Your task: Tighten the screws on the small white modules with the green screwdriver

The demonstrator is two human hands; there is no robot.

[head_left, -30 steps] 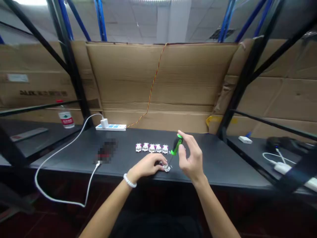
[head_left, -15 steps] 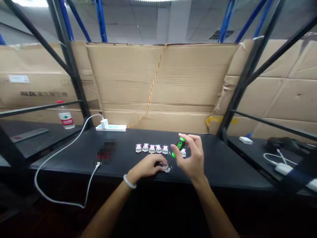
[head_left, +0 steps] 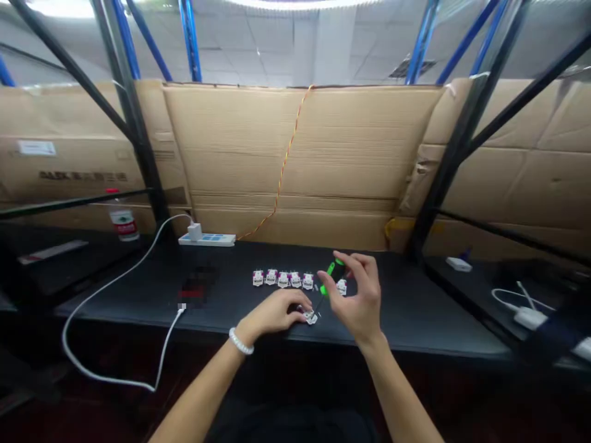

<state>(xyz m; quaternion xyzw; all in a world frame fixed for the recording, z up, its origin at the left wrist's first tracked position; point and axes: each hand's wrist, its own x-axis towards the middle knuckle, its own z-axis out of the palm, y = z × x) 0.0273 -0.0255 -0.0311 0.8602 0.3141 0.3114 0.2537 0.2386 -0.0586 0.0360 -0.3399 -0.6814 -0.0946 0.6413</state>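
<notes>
My left hand [head_left: 281, 309] rests on the black table with thumb and fingers closed on a small white plastic part [head_left: 311, 317], partly hidden by the fingertips. A green and black screwdriver [head_left: 324, 291] is pinched between the thumb and fingers of my right hand [head_left: 353, 286]. Its thin shaft slants down to the left, with the tip at the white part. Behind my hands, several similar white and purple parts [head_left: 283, 280] sit in a row. One more such part [head_left: 341, 287] shows partly behind my right hand. Tiny loose pieces lie near the screwdriver.
A white power strip [head_left: 207, 240] with a charger stands at the back left; a white cable [head_left: 104, 286] loops from it to a blurred dark object [head_left: 197, 288]. Cardboard [head_left: 295, 154] walls the back. Dark metal posts [head_left: 150, 166] flank the table. A bottle [head_left: 124, 220] stands left.
The screwdriver's handle has turned slightly in my right fingers. My left hand keeps its place on the white part. The picture has become brighter.
</notes>
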